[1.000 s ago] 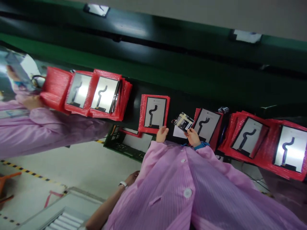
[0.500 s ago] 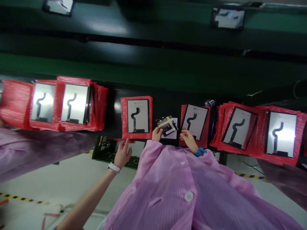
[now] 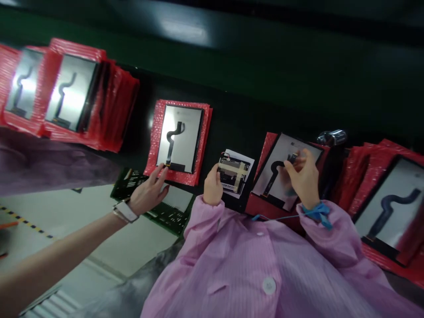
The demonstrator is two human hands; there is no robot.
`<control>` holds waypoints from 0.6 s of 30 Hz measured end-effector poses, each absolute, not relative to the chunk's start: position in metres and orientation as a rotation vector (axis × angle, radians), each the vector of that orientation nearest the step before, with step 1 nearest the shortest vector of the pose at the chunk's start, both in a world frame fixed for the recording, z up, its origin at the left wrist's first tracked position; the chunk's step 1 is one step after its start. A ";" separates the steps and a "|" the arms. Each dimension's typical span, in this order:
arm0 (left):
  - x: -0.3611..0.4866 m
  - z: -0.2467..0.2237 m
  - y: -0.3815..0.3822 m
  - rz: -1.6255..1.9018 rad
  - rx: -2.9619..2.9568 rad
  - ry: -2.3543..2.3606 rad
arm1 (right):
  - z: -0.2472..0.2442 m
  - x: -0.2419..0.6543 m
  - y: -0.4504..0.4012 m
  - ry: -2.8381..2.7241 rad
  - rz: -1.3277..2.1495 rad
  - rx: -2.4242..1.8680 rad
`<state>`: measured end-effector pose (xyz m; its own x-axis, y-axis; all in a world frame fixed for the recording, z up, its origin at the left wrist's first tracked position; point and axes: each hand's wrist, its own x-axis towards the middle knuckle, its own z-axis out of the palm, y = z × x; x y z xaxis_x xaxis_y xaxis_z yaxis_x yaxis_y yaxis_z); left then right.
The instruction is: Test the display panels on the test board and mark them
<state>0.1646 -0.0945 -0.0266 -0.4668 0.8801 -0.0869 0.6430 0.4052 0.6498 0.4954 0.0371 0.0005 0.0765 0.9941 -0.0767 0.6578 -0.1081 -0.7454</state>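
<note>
My left hand [image 3: 213, 185] grips the left edge of a small circuit module [image 3: 233, 173] with tan tape across it, held over a white card [image 3: 249, 164]. My right hand [image 3: 303, 176], a blue band at its wrist, pinches the upper end of the black flex cable [image 3: 276, 170] on a display panel [image 3: 288, 148]. That panel lies tilted on red bubble wrap [image 3: 267, 143] to the right of the module.
Another person's hand [image 3: 149, 190] touches the lower edge of a wrapped panel [image 3: 181, 137] at left. Stacked panels in red wrap [image 3: 115, 110] stand further left, others [image 3: 394, 198] at right. A green crate [image 3: 168, 216] sits below the table edge.
My right hand has moved right and up onto the panel's cable. The module is turned straighter in my left hand. The other person's hand has reached the left panel. The view has shifted and tilted.
</note>
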 end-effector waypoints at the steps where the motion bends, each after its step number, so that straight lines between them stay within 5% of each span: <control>1: 0.189 -0.037 -0.086 0.803 1.328 2.239 | -0.004 0.494 0.041 -1.629 0.826 -1.782; 18: 0.242 -0.052 -0.067 1.219 1.575 2.306 | -0.008 0.483 0.035 -1.834 0.789 -1.424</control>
<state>0.2425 -0.0671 -0.0525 -0.4623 0.8182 0.3418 0.7431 0.1472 0.6528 0.4831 0.0353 -0.0085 -0.1745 0.9740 0.1444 0.5650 0.2192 -0.7955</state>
